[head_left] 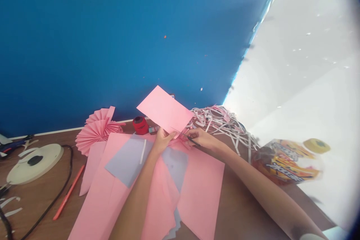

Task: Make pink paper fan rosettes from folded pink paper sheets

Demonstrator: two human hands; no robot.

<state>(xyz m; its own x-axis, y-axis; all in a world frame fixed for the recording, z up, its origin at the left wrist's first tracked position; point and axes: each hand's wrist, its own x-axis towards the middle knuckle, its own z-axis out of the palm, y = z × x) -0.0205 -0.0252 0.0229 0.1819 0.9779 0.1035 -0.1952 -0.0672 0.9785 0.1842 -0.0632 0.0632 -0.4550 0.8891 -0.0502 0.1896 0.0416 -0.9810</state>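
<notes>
Pinched at its lower edge by the left hand (162, 140), a pink sheet (165, 109) is held tilted up off the bench (42, 195), in front of the blue wall (112, 37). The left grip is closed on that sheet. A thin dark tool (194, 141), prob. scissors or a pen (too small to tell), is held in the right hand (203, 138), grip closed round it, tip just beside the sheet's lower edge.

Under both forearms, large pink sheets (197, 187) w/ grey sheets (126, 161) are spread flat on the bench. Folded pink paper fans (95, 129) are seen to the left, near the wall. A red thread spool (140, 125) stands behind the hands, a small glue stick (153, 129) touching or just beside it. A heap of white paper strips (222, 120) lies right of the hands.

Containers: one clear plastic bottle w/ yellow cap (289, 161) is lying on its side at far right; contents not discernible. A white tape roll (35, 161), black cable (62, 191) and orange pen (69, 193) lie at left.
</notes>
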